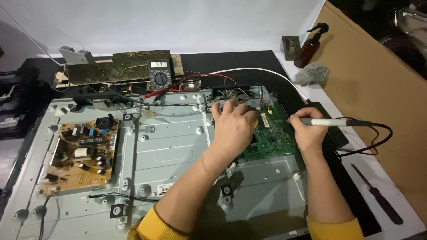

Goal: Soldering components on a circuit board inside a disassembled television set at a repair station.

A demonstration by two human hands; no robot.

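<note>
— Two hands are over the grey metal back panel (169,146); where does each sit?
— The left hand (233,126) lies flat on the green circuit board (271,140) near the panel's right edge, fingers spread and pressing down near the bundle of wires (235,94) at the board's far edge, gripping nothing that I can see; the right hand (308,133) is just off the board's right edge, fingers curled tight round a pen-shaped soldering iron (331,122), its tip pointing left at the board

— And around them?
— A brown power board (82,153) sits at the panel's left side; a multimeter (159,74) stands beyond the far edge; a black screwdriver (377,195) lies on the white strip to the right; an amber spray bottle (311,46) stands at the far right corner
</note>
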